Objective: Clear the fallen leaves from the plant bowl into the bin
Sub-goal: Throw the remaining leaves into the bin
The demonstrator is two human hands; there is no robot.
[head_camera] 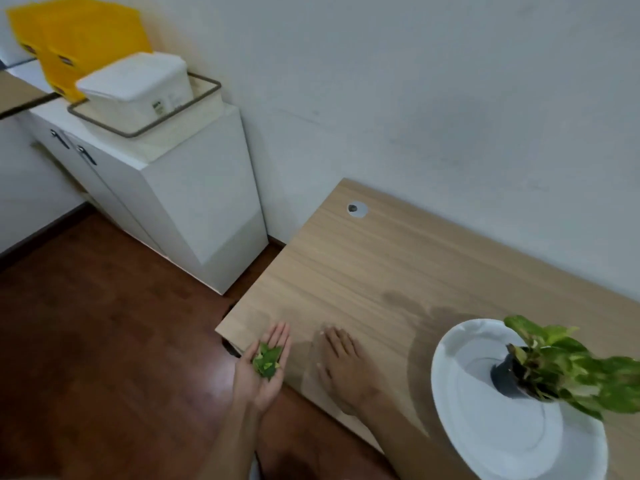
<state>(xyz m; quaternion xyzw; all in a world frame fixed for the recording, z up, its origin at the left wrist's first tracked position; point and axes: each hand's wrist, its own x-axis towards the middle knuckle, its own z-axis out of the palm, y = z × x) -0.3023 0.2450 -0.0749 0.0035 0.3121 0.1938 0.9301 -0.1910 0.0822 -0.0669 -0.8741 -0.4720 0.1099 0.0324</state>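
Walls of plain white plaster fill the upper part of the view, and dark reddish-brown wooden floor spreads across the lower left. Against the wall stands a light wood-grain desk with a small round cable hole near its far corner. To its left is a tall white cabinet with two dark door handles, and on its top sits a cream tray with a grey rim holding a white lidded plastic box; behind that stand bright yellow crates (whether any of these serves as the bin cannot be told). On the right end of the desk rests the wide, shallow white plant bowl, and within it a small dark pot carries a green and yellow variegated plant that leans to the right. The right hand lies palm down and flat on the desk, fingers spread and gripping nothing, between the bowl and the desk's near corner. The left hand is held palm up, cupped loosely open, just off the desk's near corner above the floor. In its palm lies the small heap of fallen green leaves.
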